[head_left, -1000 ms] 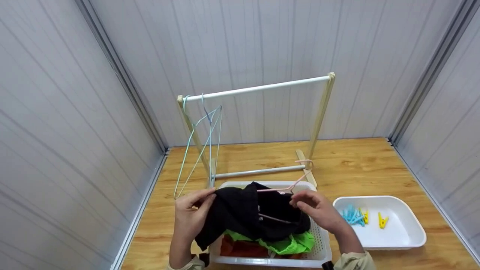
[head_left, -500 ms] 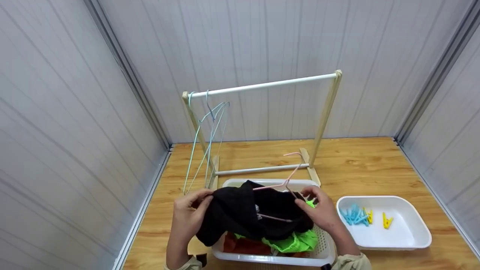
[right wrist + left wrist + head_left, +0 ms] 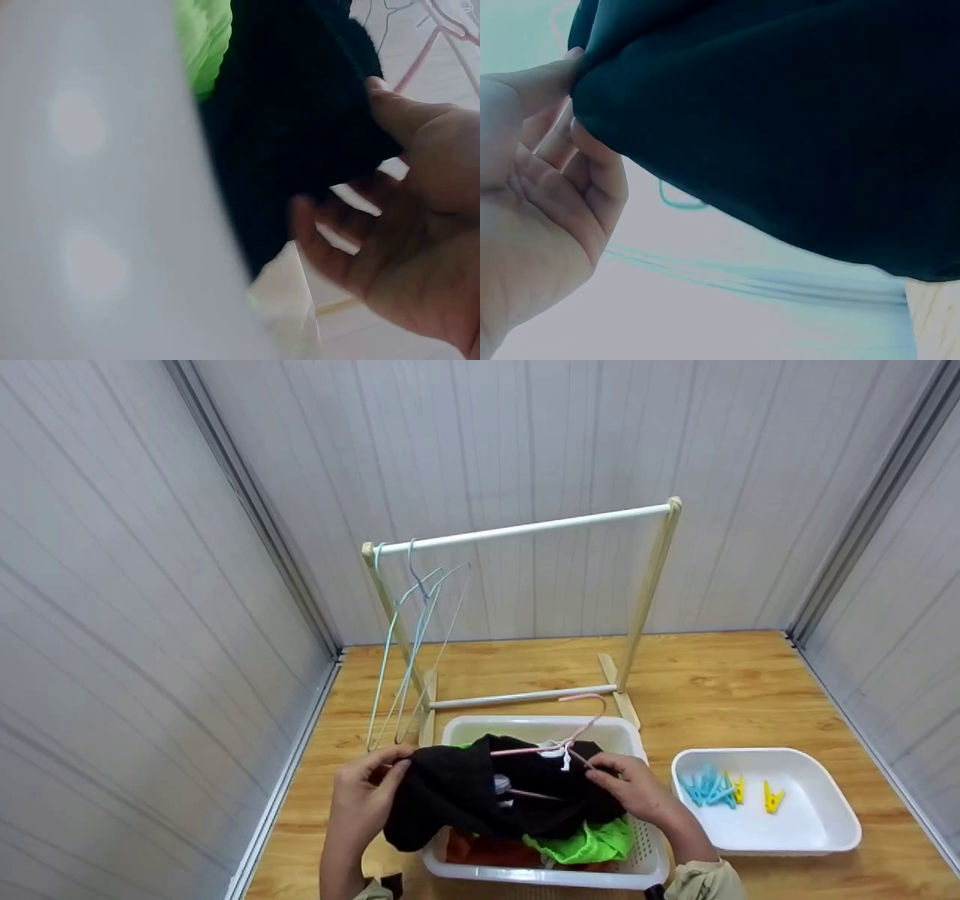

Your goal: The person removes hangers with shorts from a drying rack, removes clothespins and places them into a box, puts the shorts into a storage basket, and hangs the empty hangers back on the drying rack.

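A black garment is held over a white basket, with a pink wire hanger partly inside its opening. The hanger's hook stands out above the cloth, pointing away. My left hand pinches the garment's left end between thumb and fingers; in the left wrist view the black cloth spreads from those fingertips. On the other side, my right hand pinches the garment's right edge near the hanger's right arm. A white tie or label shows by the hanger's neck. The hanger's lower parts are hidden by cloth.
Bright green and rust-red cloth lie in the basket. Behind stands a rack with a white rail; blue-green hangers hang at its left end. A white tray at right holds blue clothespins and yellow clothespins.
My right hand has gone from loose fingers beside the hanger to pinching the garment's right edge. The pink hook has tipped and dropped slightly, and the white tie has come into view.
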The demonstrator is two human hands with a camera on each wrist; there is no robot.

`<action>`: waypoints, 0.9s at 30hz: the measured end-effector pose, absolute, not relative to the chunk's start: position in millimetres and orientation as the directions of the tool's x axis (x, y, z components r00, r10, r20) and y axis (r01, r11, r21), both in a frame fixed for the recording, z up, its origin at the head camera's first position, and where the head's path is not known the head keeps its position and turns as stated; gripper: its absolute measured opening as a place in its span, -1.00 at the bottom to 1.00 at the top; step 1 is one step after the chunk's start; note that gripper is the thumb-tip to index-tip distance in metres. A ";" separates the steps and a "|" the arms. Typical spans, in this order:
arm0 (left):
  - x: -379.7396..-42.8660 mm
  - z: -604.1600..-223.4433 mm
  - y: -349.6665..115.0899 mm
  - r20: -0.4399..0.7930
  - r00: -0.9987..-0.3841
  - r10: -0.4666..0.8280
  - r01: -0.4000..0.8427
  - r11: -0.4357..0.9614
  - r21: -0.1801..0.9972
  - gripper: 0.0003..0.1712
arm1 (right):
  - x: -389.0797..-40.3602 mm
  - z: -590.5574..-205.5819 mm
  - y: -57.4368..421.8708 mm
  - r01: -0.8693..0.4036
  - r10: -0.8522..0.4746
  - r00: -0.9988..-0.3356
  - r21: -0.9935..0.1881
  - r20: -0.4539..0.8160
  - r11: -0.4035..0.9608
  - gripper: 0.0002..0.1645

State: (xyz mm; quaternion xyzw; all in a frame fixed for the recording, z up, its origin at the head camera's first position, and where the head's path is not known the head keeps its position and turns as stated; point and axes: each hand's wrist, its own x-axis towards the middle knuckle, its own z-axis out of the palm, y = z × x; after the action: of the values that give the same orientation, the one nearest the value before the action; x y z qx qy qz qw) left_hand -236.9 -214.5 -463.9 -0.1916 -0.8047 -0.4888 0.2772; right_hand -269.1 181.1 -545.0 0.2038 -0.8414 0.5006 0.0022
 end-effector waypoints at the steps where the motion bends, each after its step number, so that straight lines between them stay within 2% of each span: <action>1: -236.5 -464.4 -216.4 0.623 -0.781 0.031 0.564 0.464 0.684 -0.76 | -267.9 -543.1 178.9 -0.354 -0.323 -0.918 -0.843 0.230 0.404 -0.82; 5: -229.8 -459.0 -222.2 0.600 -0.800 -0.011 0.486 0.574 0.659 -0.81 | -259.0 -524.3 167.8 -0.426 -0.248 -0.901 -0.837 0.356 0.344 -0.87; 9: -219.1 -448.9 -221.5 0.616 -0.788 -0.003 0.423 0.725 0.544 -0.80 | -249.1 -497.3 155.7 -0.573 -0.216 -0.819 -0.743 0.531 0.347 -0.88; 12: -213.4 -443.2 -214.8 0.612 -0.789 0.052 0.421 0.772 0.477 -0.78 | -248.4 -489.6 150.8 -0.633 -0.208 -0.770 -0.684 0.603 0.362 -0.86; 17: -213.4 -443.8 -195.3 0.523 -0.834 0.174 0.453 0.757 0.471 -0.74 | -255.7 -499.4 152.0 -0.652 -0.231 -0.752 -0.646 0.617 0.398 -0.84; 21: -222.8 -451.1 -183.0 0.434 -0.862 0.260 0.476 0.708 0.521 -0.79 | -255.9 -499.3 149.1 -0.674 -0.267 -0.729 -0.593 0.631 0.440 -0.84; 27: -232.2 -461.1 -168.0 0.407 -0.860 0.309 0.503 0.652 0.567 -0.81 | -252.2 -500.2 142.1 -0.703 -0.298 -0.694 -0.528 0.655 0.476 -0.87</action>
State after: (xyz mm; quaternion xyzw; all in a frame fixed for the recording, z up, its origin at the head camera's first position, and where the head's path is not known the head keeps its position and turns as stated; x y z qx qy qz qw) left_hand -232.2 -168.0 -461.1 -0.2260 -0.8982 -0.3507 0.1384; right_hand -252.2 142.1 -500.2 0.3042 -0.8232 0.4114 0.2460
